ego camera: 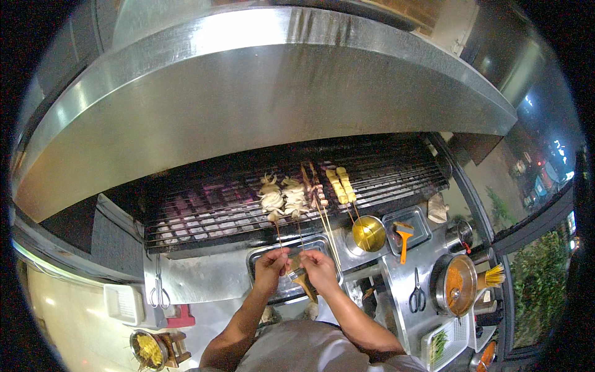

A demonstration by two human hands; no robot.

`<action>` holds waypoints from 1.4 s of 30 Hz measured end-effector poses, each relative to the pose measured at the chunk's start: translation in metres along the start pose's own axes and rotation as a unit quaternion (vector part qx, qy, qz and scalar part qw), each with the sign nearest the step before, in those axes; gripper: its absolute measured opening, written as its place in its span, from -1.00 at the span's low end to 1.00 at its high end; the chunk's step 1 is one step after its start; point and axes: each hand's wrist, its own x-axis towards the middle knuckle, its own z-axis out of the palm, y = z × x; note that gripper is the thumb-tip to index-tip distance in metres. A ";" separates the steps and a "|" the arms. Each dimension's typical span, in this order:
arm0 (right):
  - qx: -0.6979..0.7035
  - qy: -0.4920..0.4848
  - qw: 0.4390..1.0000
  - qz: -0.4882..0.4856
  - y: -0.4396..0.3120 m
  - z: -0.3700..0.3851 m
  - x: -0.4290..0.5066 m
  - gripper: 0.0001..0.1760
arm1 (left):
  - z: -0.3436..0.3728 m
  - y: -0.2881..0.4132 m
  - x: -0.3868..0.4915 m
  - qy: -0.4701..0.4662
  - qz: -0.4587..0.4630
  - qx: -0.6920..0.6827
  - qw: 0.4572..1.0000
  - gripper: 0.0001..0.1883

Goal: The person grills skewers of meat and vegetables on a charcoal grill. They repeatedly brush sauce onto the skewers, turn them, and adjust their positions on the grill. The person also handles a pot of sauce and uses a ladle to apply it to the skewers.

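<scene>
My left hand (pixel 271 268) pinches the stick of a skewer of pale sliced food (pixel 271 197), perhaps mushroom, lying on the charcoal grill's grate (pixel 223 215). Just beside it my right hand (pixel 320 272) pinches the stick of a similar skewer (pixel 294 197). Right of these lie thin skewers with small reddish pieces (pixel 320 196) and two skewers of yellowish chunks (pixel 341 186). Beneath my hands is a metal tray (pixel 260 290), where a basting brush with a wooden handle (pixel 300 278) shows partly between them.
To the right stand a metal pot of yellow oil (pixel 368 235), a tray (pixel 422 225) with an orange brush (pixel 404 239), black scissors (pixel 417 297) and a bowl of orange-red seasoning (pixel 460 283). Tongs (pixel 159 293) and a white basket (pixel 123 304) are at left. A steel hood (pixel 260 97) overhangs the grill.
</scene>
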 end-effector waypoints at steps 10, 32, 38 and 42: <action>-0.081 0.009 0.997 -0.005 0.006 0.023 0.033 -0.81 | 0.003 0.006 0.027 -0.013 0.007 -0.086 0.996 -0.78; 0.090 0.026 0.990 0.106 0.001 0.013 0.013 -0.77 | -0.002 -0.006 0.007 -0.028 -0.070 -0.064 0.995 -0.67; 0.091 0.050 0.990 0.093 0.014 0.012 0.016 -0.78 | -0.004 -0.012 -0.001 -0.014 -0.071 -0.082 0.994 -0.74; 0.068 0.048 0.994 0.067 0.033 0.010 0.016 -0.70 | -0.015 -0.019 -0.008 -0.017 -0.045 -0.068 0.997 -0.77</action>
